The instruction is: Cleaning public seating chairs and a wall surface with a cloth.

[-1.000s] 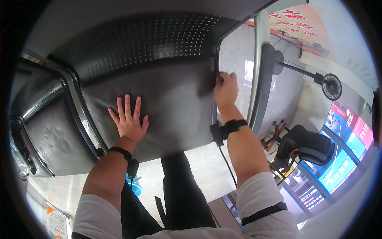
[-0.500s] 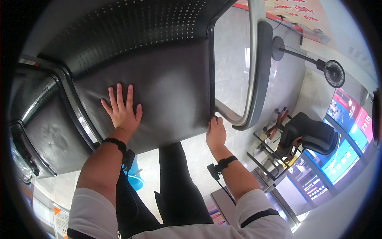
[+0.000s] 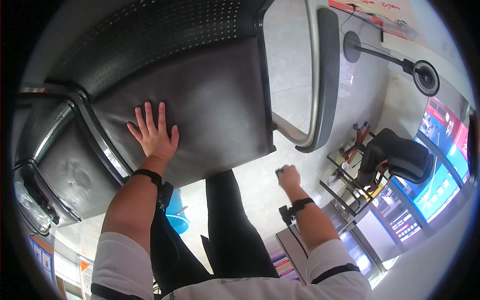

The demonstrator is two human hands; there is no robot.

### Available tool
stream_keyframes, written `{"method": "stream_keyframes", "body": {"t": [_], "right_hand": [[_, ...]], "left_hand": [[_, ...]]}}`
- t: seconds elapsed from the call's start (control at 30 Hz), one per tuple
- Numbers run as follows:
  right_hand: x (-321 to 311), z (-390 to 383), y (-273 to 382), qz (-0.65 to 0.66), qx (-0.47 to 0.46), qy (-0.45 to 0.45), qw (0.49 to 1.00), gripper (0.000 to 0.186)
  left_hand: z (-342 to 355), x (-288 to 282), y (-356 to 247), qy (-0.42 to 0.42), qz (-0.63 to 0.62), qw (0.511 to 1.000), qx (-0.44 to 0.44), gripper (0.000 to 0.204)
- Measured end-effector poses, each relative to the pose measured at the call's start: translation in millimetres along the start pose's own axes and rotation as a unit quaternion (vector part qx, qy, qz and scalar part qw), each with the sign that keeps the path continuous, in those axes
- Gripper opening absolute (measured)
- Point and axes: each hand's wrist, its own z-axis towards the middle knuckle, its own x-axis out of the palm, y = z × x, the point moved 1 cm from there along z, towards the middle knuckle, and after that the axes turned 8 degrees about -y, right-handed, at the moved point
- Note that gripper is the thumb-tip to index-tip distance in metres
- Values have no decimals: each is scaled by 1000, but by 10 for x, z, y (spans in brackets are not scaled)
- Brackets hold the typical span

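My left hand [image 3: 157,137] lies flat with fingers spread on the dark brown padded seat [image 3: 215,100] of a metal bench chair. Behind that seat rises the black perforated backrest [image 3: 165,35]. Off the seat's front right corner, my right hand [image 3: 290,178] is closed in the air above the floor. A small dark bit shows at its fingertips, too small to name. Right of the seat stands the chair's silver armrest with a grey pad [image 3: 326,80]; my right hand is apart from it.
A second seat [image 3: 75,175] adjoins on the left. A blue bucket [image 3: 177,215] stands by my legs. To the right are a standing fan [image 3: 425,78], a black office chair [image 3: 397,160], a grey cabinet [image 3: 295,250] and a lit screen [image 3: 442,190].
My right hand has come away from the seat's front right corner, moving right and toward me, still closed. My left hand stays flat on the seat. The view has shifted slightly.
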Motion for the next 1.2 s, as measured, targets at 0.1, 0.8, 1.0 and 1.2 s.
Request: {"method": "stream_keyframes", "body": {"t": [0.1,0.8,1.0,1.2], "right_hand": [[-157,243,-43,284,52,-86,954,27],[-1482,-321,1777,560,-31,-217,799,36],[-2664,1022,2571,419,-242,-491,725,30],[-3023,1190,3081,222,-283,-543,759,25]], "left_hand": [[29,-33,-22,-3,15,1000,2,74],[-45,7,88,6,21,1000,2,79],[16,23,24,1,-7,1000,9,81],[8,3,46,-4,-16,1000,0,79]]}}
